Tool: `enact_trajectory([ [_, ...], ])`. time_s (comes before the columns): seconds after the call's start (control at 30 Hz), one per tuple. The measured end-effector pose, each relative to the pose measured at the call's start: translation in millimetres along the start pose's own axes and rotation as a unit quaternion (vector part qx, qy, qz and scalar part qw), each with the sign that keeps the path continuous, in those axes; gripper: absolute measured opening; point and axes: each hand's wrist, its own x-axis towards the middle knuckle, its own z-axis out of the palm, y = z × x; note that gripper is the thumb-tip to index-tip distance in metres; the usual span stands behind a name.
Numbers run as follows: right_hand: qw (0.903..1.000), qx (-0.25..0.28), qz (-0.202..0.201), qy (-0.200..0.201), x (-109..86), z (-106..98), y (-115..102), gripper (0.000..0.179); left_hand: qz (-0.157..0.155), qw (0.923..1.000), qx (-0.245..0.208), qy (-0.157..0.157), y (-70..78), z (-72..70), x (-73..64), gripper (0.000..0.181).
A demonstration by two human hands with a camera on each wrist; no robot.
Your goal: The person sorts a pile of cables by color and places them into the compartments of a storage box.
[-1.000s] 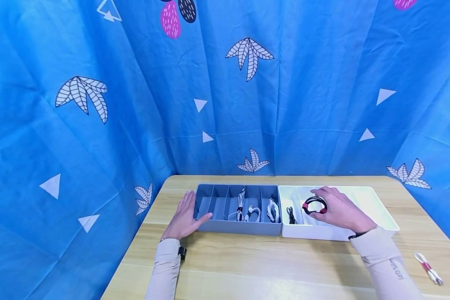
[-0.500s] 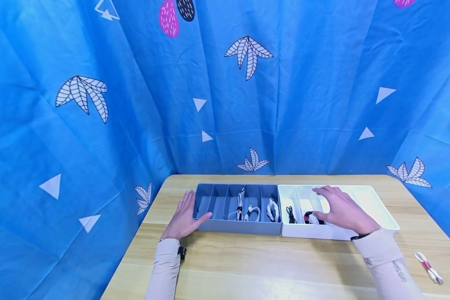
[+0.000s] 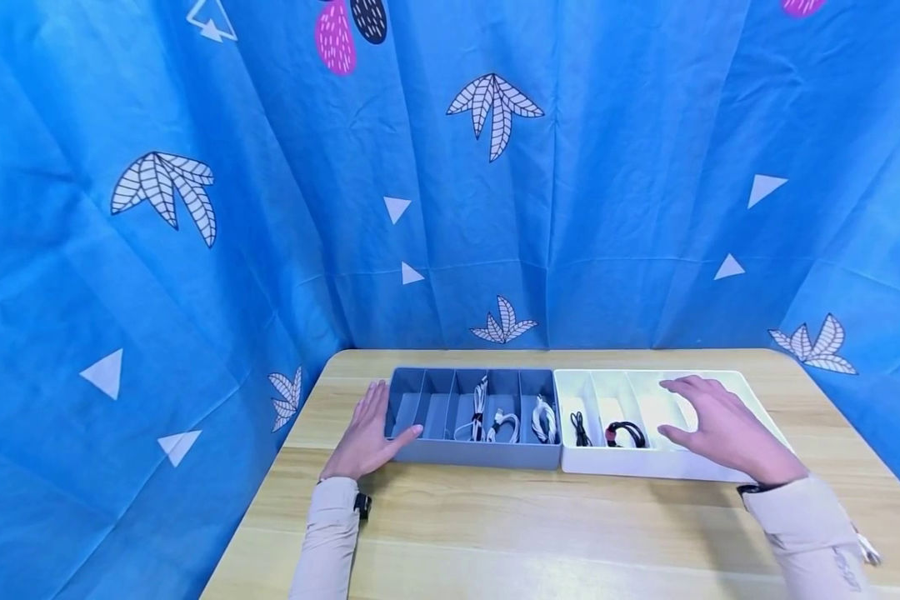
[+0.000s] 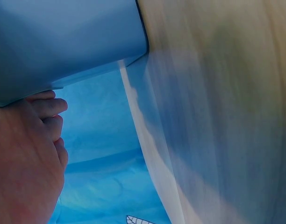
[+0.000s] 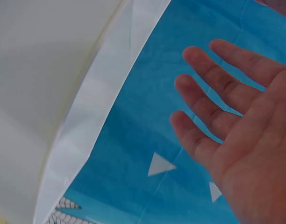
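My left hand (image 3: 362,433) rests against the left end of the grey divided box (image 3: 472,454), its thumb along the front edge. The box's outer wall (image 4: 68,42) shows beside that hand in the left wrist view. My right hand (image 3: 727,429) is held over the right part of the white divided box (image 3: 637,463), fingers extended and apart, holding nothing. A coiled black cable (image 3: 630,430) with a red tie lies in the white box, left of this hand. Another black cable (image 3: 581,430) lies in the leftmost compartment.
Several white cables (image 3: 503,427) lie in compartments of the grey box, which stands end to end with the white one. Partly behind the right sleeve, a white cable (image 3: 867,550) lies on the wooden table (image 3: 495,533). A blue curtain (image 3: 450,208) hangs behind and at the sides.
My right hand let go of the coiled black cable, which now lies in a white compartment, and moved right. My left hand has stayed at the grey box.
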Motion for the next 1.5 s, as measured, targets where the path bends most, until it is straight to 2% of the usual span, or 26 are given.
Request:
enact_trajectory([
  [0.27, 0.9994, -0.008, -0.001, 0.034, -22.4, -12, 20, 0.064, 0.001, 1.0, -0.002, 0.005, 1.2, -0.4, -0.1, 0.11],
  [0.57, 0.9982, -0.029, 0.042, 0.032, -45.4, -20, 39, 0.068, 0.005, 1.0, -0.003, 0.002, 0.6, -0.2, 0.4, 0.108],
  [0.8, 0.9962, -0.039, 0.04, 0.067, -61.7, -24, 56, 0.069, 0.0, 1.0, 0.002, 0.001, 0.7, 1.3, 0.7, 0.11],
  [1.0, 0.9939, -0.044, 0.068, 0.075, -75.8, -28, 68, 0.068, 0.003, 1.0, 0.001, 0.001, 1.9, -0.2, 1.1, 0.108],
  [1.27, 0.9901, -0.06, 0.101, 0.076, -96.9, -28, 93, 0.075, 0.002, 1.0, -0.003, 0.002, 3.1, -1.3, -1.0, 0.108],
  [1.5, 0.987, -0.054, 0.115, 0.099, -113.1, -20, 112, 0.074, 0.0, 1.0, -0.003, 0.009, 2.6, -0.6, -1.8, 0.109],
])
